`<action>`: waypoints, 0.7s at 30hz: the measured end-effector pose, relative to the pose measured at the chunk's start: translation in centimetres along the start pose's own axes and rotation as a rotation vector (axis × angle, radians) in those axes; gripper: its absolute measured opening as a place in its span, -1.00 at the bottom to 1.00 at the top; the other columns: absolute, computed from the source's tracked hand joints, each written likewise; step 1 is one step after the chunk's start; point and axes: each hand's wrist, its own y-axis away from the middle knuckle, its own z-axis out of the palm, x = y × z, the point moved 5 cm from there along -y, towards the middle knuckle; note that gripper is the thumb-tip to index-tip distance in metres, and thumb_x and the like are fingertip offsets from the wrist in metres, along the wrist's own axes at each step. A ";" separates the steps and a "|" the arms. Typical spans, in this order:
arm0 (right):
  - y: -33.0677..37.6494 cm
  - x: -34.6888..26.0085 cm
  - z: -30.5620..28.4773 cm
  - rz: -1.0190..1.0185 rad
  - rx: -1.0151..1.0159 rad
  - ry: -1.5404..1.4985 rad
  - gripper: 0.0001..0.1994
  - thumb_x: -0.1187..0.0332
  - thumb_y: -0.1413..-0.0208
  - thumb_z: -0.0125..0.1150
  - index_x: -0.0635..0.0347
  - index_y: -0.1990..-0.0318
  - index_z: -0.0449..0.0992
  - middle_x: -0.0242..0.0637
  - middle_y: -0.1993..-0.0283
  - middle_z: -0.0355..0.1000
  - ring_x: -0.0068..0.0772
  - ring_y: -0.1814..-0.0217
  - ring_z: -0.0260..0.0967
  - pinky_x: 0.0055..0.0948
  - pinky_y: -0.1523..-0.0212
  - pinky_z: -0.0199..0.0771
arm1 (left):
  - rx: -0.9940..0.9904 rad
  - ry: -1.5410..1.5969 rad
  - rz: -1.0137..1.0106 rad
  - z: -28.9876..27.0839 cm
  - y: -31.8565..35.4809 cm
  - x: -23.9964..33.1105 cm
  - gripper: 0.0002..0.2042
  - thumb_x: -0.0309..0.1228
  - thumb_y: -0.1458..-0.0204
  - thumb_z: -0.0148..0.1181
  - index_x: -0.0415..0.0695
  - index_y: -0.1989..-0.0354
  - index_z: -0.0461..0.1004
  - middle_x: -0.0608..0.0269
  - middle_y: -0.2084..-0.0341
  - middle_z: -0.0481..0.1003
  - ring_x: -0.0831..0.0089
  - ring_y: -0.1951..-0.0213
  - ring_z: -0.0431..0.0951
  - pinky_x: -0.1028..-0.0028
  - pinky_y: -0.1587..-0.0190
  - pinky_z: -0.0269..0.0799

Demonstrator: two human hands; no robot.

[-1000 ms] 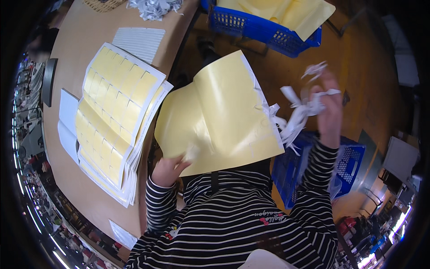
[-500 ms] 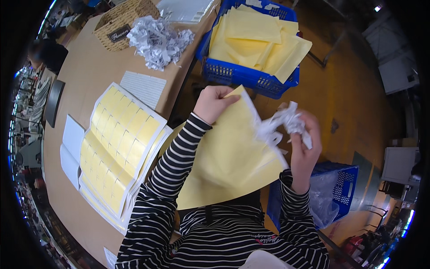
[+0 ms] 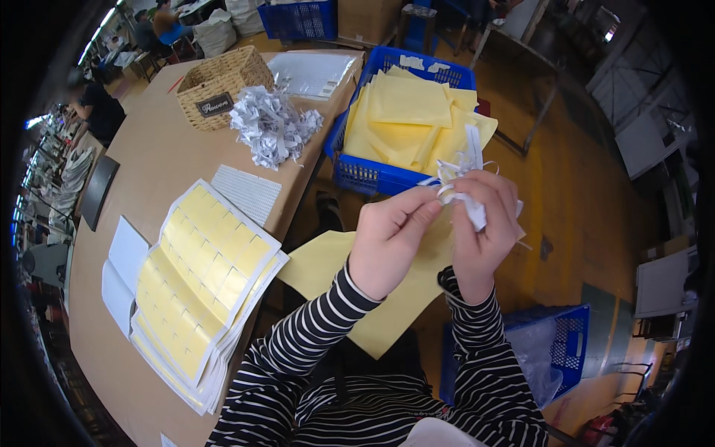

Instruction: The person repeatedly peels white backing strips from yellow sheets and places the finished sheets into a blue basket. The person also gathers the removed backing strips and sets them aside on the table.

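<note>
So nearest was the glossy yellow paper sheet, hanging over the lap under both hands. One corner pointed down at the person's body, another left toward the table; couldn't call its long axis, since the hands and sleeves covered a lot of it.

Left hand: thumb and index pinched narrow on the edge of a loose clump of white paper strips. Whether the sheet's edge was in there too, can't tell. Right hand: fingers curled around that clump, tips partly hidden, a few strips poking up and out.

Further off, a stack of yellow grid-cut sheets with white borders lay on the brown-topped table, and beyond the hands sat a blue plastic crate of yellow sheets.
</note>
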 end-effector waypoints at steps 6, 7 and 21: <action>-1.9 2.0 -3.0 0.267 0.344 -0.208 -0.84 0.54 -0.10 -0.02 0.27 0.20 0.47 -0.28 0.21 0.43 -0.33 0.19 0.39 -0.36 0.09 0.38 | 0.094 0.117 0.037 3.0 0.2 0.0 -0.78 -0.50 -0.17 0.12 -0.38 0.08 0.48 0.35 0.50 0.47 0.72 0.38 0.35 0.65 0.28 0.33; -2.2 3.4 -4.2 0.366 0.459 -0.346 -0.83 0.48 -0.15 -0.05 0.28 0.17 0.46 -0.28 0.19 0.43 -0.31 0.17 0.39 -0.34 0.06 0.38 | 0.124 0.254 0.000 3.8 0.6 -0.4 -0.76 -0.50 -0.19 0.10 -0.36 0.03 0.46 0.37 0.43 0.50 0.73 0.33 0.38 0.66 0.23 0.35; -2.6 20.7 -17.2 0.703 0.845 -0.756 -0.71 0.30 -0.29 -0.23 0.24 0.00 0.35 -0.06 -0.05 0.36 -0.13 -0.10 0.29 -0.07 -0.15 0.27 | 0.729 0.842 -0.331 -1.6 14.2 -12.1 -0.81 -0.49 -0.25 -0.05 -0.30 0.03 0.36 0.13 0.14 0.51 0.41 0.13 0.55 0.44 -0.01 0.45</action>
